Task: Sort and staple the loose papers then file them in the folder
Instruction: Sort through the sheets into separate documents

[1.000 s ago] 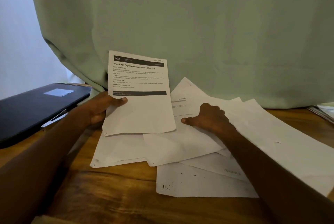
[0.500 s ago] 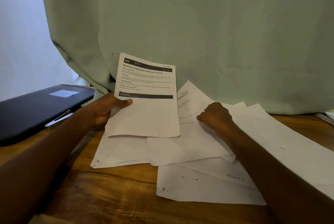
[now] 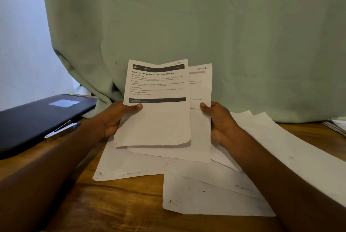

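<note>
Left hand (image 3: 114, 119) grips printed sheet (image 3: 157, 104), right hand (image 3: 219, 121) grips second sheet (image 3: 201, 115) behind it; loose papers (image 3: 215, 194) below, folder (image 3: 37, 117) left.

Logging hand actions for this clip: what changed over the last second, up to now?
The right hand left the pile, took a second sheet marked Section 2 and raised it behind the first sheet, which the left hand holds as before. The loose papers on the table, the black folder and the stapler stayed put.
</note>
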Demonstrator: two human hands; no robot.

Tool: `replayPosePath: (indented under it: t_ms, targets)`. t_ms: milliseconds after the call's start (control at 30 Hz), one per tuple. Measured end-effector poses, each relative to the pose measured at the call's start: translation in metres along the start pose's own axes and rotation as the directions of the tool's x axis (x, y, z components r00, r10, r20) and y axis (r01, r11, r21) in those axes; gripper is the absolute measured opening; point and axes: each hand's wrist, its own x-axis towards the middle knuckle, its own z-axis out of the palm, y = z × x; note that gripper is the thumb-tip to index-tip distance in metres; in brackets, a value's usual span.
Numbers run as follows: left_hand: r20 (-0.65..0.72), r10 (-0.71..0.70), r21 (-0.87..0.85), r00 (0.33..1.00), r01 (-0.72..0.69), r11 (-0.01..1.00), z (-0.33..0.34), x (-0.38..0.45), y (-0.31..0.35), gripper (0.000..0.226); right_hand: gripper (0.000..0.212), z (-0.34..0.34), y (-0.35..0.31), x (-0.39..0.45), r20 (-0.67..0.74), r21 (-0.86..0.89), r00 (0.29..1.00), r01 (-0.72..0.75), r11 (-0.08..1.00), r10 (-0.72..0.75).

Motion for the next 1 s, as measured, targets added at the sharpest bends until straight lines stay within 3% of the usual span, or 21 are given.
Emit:
replayPosePath:
  t_ms: [67,167,267,333,367,433,500,667,800,900,1000]
  targets:
    - [0.044,-0.012,0.040,0.999,0.010,0.999,0.006,-0.003,-0.002,0.104,0.016,0.006,0.002,-0.007,0.058,0.052,0.998,-0.024,0.998,0.021]
    - [0.054,-0.013,0.061,0.998,0.010,0.998,0.009,-0.005,-0.004,0.108,0.024,0.018,0.008,-0.016,0.167,0.114,0.986,-0.048,0.992,0.029]
    - [-0.050,0.103,0.010,0.993,-0.102,0.995,-0.004,-0.009,0.003,0.093,0.032,0.028,0.008,-0.022,0.192,0.157,0.981,-0.053,0.986,0.022]
    - [-0.146,0.185,-0.104,0.972,-0.201,0.974,-0.028,-0.015,0.009,0.070,0.023,0.033,0.009,-0.027,0.110,-0.079,0.994,0.037,0.996,-0.028]
    - [-0.181,0.222,-0.119,0.958,-0.245,0.962,-0.043,-0.019,0.011,0.064,0.015,0.033,0.012,-0.028,0.068,-0.288,0.991,0.133,0.948,-0.118]
    - [-0.240,0.274,-0.100,0.931,-0.304,0.947,-0.075,-0.028,0.010,0.066,0.006,0.037,0.020,-0.036,0.138,-0.667,0.929,0.343,0.661,-0.342]
    - [-0.315,0.274,-0.115,0.909,-0.323,0.939,-0.094,-0.036,0.009,0.068,0.011,0.049,0.028,-0.050,0.301,-0.777,0.877,0.453,0.438,-0.375]
    - [-0.557,0.219,-0.102,0.801,-0.328,0.939,-0.104,-0.041,0.011,0.061,0.051,0.097,0.033,-0.106,0.542,-0.780,0.820,0.573,0.252,-0.184]
    - [-0.604,0.207,-0.009,0.770,-0.266,0.964,-0.107,-0.039,0.004,0.053,0.101,0.121,0.055,-0.120,0.546,-0.837,0.829,0.545,0.043,0.124]
    - [-0.612,0.228,0.011,0.757,-0.280,0.960,-0.104,-0.037,0.005,0.051,0.104,0.122,0.062,-0.111,0.518,-0.849,0.838,0.528,-0.017,0.172]
    - [-0.588,0.249,0.039,0.769,-0.281,0.959,-0.106,-0.034,0.004,0.054,0.087,0.119,0.061,-0.109,0.533,-0.845,0.836,0.533,0.044,0.129]
